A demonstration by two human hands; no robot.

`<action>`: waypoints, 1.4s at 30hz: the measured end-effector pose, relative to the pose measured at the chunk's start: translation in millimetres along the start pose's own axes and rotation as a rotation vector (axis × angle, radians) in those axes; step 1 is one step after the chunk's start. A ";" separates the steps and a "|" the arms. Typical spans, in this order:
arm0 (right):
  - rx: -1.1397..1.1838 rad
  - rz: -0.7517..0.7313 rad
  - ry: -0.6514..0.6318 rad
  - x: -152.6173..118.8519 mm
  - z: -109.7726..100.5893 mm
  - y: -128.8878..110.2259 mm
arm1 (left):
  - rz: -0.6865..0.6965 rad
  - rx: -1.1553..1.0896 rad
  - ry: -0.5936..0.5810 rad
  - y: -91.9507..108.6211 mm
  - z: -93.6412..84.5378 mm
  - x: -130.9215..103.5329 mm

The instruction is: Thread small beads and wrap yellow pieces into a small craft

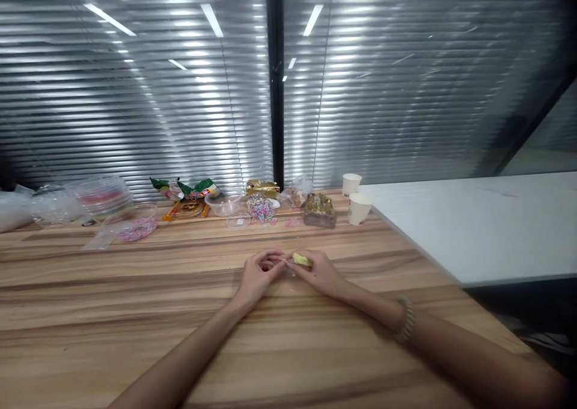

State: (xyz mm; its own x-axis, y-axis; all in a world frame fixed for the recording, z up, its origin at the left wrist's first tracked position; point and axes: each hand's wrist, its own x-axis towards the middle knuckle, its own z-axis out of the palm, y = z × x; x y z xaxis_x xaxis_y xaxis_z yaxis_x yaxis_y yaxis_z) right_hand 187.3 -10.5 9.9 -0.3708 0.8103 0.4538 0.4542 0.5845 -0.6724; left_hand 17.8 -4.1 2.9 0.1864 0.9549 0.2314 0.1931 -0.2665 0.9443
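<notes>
Both hands meet over the middle of the wooden table (135,301), fingertips nearly touching. My left hand (259,276) pinches a tiny pinkish piece (284,261) between thumb and forefinger; its exact shape is too small to make out. Against that same piece rest the thumb and forefinger of my right hand (318,272). A small yellow item (301,259) sits within the curled fingers of my right hand. Something clear, perhaps plastic, shows faintly just under the fingertips.
Along the back stand paper cups (359,209), a gold package (319,210), a clear bowl (223,203), a bag of colourful small pieces (260,208), green snack bags (196,189) and stacked plastic lids (101,193). A white table (487,228) adjoins at right.
</notes>
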 end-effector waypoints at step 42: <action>-0.078 0.044 0.076 -1.2 3.4 4.9 | 0.100 -0.046 -0.328 23.4 -4.0 -3.6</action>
State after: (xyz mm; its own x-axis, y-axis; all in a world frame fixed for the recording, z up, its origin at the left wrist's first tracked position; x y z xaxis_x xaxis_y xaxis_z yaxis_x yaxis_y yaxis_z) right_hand 187.2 -8.8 4.2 -0.2879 0.8345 0.4698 0.5312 0.5473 -0.6467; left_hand 17.9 -13.3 25.1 0.5030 0.8293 0.2434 0.1156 -0.3436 0.9320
